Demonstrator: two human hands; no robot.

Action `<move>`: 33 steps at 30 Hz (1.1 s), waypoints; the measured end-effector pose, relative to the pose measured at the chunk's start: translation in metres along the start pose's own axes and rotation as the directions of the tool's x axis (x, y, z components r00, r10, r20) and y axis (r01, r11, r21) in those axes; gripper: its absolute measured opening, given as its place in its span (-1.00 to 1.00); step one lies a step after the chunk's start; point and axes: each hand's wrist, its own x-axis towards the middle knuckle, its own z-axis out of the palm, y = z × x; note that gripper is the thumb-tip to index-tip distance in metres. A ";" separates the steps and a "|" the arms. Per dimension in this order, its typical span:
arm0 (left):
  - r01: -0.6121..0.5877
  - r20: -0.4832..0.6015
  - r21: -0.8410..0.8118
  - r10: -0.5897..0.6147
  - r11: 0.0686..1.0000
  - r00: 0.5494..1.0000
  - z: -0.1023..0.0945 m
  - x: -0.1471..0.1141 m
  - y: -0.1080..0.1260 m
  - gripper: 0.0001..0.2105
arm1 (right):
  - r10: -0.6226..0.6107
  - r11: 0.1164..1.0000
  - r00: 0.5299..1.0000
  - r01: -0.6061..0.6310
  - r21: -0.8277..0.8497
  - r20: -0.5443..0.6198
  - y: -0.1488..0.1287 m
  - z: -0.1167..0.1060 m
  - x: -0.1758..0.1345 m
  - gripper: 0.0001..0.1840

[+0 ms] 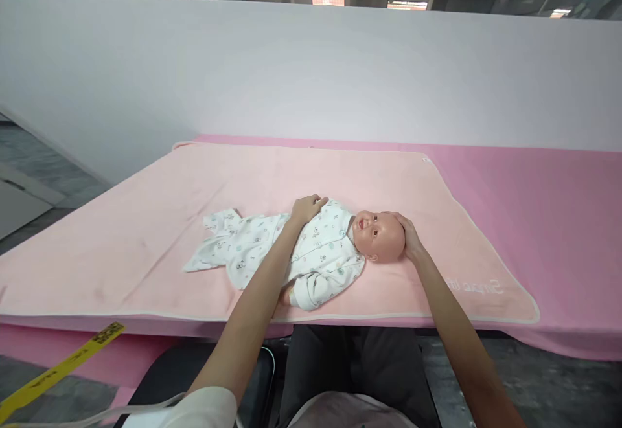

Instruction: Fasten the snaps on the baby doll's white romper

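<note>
While the baby doll in printed white sleepsuit lies face-up on a pale pink blanket, left hand rests flat on its chest, ungripping; right hand cups its head.

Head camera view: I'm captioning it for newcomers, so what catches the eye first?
A baby doll in a white printed sleepsuit lies mid-frame on a pale pink blanket. The left hand rests on its chest; the right hand cups its bare plastic head.
</note>
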 end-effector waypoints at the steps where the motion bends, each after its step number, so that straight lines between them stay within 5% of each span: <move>1: 0.004 0.008 0.006 -0.004 1.000 1.000 0.000 0.000 0.000 -0.54 | -0.004 1.000 1.000 0.004 0.009 0.002 0.000 -0.001 0.001 -0.59; 17: 0.117 -0.108 -0.022 -0.119 0.993 0.987 0.005 0.000 -0.002 -0.47 | -0.258 0.954 0.946 0.282 0.103 -0.195 -0.011 -0.009 0.001 -0.44; 25: 0.214 -0.353 -0.340 -0.335 0.916 0.873 0.003 -0.003 -0.003 -0.49 | -0.216 0.968 0.974 0.223 -0.112 0.073 -0.006 -0.006 -0.005 -0.52; 33: 0.238 -0.264 -0.560 -0.443 0.794 0.857 0.000 -0.011 -0.012 -0.58 | -0.215 0.964 0.975 0.220 -0.152 0.050 -0.010 -0.001 -0.008 -0.55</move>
